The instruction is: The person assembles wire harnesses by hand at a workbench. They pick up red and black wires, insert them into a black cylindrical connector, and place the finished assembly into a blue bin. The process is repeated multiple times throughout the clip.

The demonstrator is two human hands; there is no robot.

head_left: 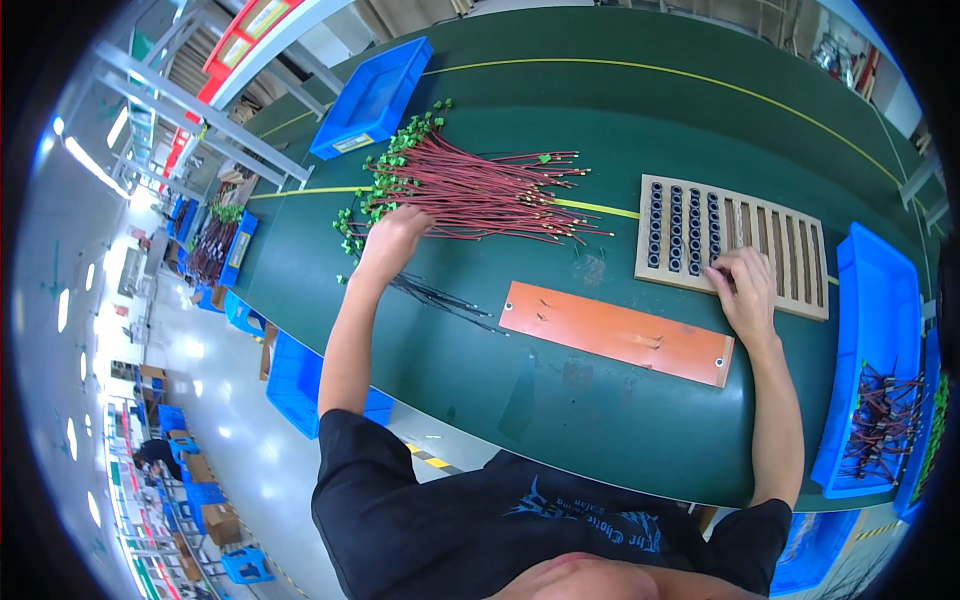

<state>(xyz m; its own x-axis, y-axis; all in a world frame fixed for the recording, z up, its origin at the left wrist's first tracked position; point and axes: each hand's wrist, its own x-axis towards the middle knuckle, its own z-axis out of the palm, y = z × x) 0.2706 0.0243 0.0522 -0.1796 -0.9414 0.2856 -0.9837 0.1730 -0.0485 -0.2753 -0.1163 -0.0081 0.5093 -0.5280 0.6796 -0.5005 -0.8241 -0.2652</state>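
My left hand point(397, 238) is closed at the near edge of a spread bundle of dark red wires point(480, 190), its fingertips pinched on a red wire near the green connectors point(392, 165). My right hand point(745, 285) bends over the near side of a slotted wooden rack point(650, 225). Its fingers are drawn together beside the lowest black rings point(714, 235); whatever they hold is hidden. Black rings fill several of the rack's left slots. Between my hands lies a flat orange board point(615, 333) with a few small dark pieces on it. Thin black wires point(440, 295) lie beside my left wrist.
A blue tray point(375, 95) stands at the far left of the green table point(460, 370). Another blue tray point(880, 310) at the right edge holds dark wire assemblies point(885, 425). A metal frame point(220, 130) rises at the left. Below the table's edge is a blue bin point(295, 385).
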